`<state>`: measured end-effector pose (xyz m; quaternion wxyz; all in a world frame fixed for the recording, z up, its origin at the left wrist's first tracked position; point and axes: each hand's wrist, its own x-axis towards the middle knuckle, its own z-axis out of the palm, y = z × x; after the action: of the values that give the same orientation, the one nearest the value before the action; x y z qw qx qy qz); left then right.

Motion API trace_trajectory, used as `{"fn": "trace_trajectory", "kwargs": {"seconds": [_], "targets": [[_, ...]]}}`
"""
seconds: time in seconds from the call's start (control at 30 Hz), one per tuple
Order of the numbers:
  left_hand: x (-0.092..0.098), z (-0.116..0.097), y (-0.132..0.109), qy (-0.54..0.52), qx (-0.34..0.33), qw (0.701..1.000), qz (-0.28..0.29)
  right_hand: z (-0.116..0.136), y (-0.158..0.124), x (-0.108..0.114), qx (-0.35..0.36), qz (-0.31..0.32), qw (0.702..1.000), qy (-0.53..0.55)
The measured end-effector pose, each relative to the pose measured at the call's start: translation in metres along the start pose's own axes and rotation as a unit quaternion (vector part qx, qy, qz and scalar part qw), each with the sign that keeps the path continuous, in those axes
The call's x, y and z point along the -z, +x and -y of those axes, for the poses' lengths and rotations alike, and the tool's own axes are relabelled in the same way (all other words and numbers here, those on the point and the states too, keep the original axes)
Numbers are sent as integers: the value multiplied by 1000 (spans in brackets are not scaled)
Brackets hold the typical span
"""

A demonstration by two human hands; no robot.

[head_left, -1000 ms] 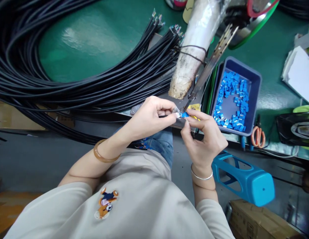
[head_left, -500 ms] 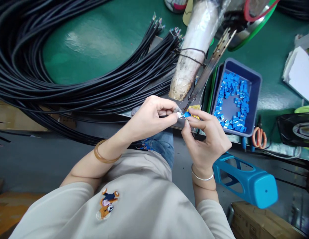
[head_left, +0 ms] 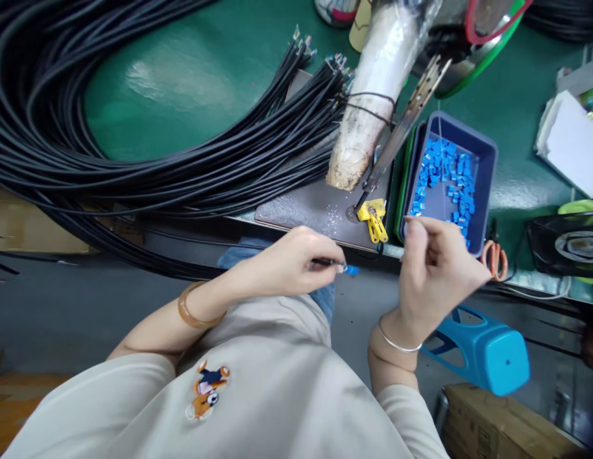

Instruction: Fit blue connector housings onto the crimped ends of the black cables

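My left hand (head_left: 303,262) is closed on the end of a black cable, and a small blue connector (head_left: 352,270) sticks out past its fingertips. My right hand (head_left: 433,268) is off to the right with thumb and forefinger pinched together near the front corner of the blue bin (head_left: 490,185); anything between those fingers is too small to make out. Many small blue pieces (head_left: 461,185) lie in the bin. A yellow tool (head_left: 373,217) rests on the dark board (head_left: 296,213) between the hands, near the table edge.
A large bundle of black cables (head_left: 182,178) spans the green table (head_left: 157,83). A wrapped tube (head_left: 373,95) and a metal arm (head_left: 404,121) overhang the board. Orange-handled scissors (head_left: 495,260) lie at the edge. A blue stool (head_left: 504,360) stands below right.
My hands have moved apart. The left hand came down slightly with the cable and blue connector; the right hand let go of them and moved right. The yellow tool is now uncovered.
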<state>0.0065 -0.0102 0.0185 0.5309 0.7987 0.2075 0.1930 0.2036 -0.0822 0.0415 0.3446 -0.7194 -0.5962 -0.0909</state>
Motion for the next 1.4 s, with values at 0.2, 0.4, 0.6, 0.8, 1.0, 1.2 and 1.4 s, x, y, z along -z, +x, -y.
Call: {"fn": "trace_trajectory", "kwargs": {"seconds": [0.2,0.4,0.6,0.8,1.0,1.2,1.4], "targets": [[-10,6,-21,27,-23,997,66,-9,10,-14,34,175,975,-133],[-9,4,-36,-87,-53,985,-136,15,5,-12,-45,164,978,117],[8,-2,-47,-218,31,953,-207,16,-4,-7,-48,121,984,121],[17,-8,-43,-208,31,952,-221,12,1,-5,55,97,992,55],[14,-13,-27,-204,39,959,-192,5,1,-10,85,195,976,-56],[1,0,-6,-209,67,960,-174,-22,1,-14,-1,25,994,-109],[-5,7,1,-180,66,962,-192,-44,-3,-16,-3,21,993,-118]]}}
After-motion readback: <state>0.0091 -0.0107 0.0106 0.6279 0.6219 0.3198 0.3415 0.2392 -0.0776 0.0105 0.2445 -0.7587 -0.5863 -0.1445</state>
